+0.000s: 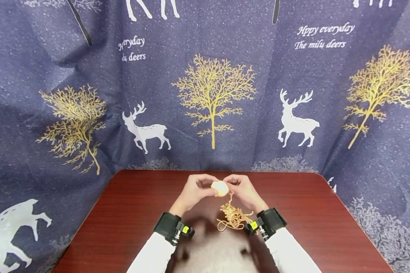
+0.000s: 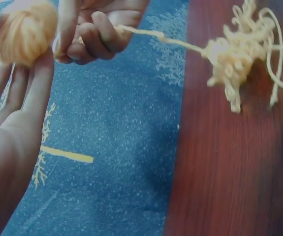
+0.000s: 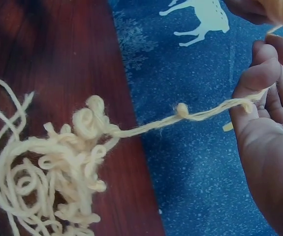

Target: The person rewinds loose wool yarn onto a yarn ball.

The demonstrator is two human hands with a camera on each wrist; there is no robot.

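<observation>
A small ball of pale yellow yarn (image 2: 25, 32) sits between the thumb and fingers of my left hand (image 1: 195, 192), raised over the far part of the table. Beside it, my right hand (image 1: 243, 191) pinches the yarn strand (image 3: 156, 125) close to the ball. From those fingers the strand, with small kinks along it, runs down to a loose tangle of yarn (image 1: 234, 215). In the right wrist view the tangled yarn (image 3: 57, 172) shows many loops and curls, with one loose end.
The reddish-brown wooden table (image 1: 123, 220) spans the lower view, with a pale patch (image 1: 222, 250) at its near middle. Behind its far edge hangs a blue curtain (image 1: 222, 41) printed with trees and white deer. Each wrist wears a black band with a small camera.
</observation>
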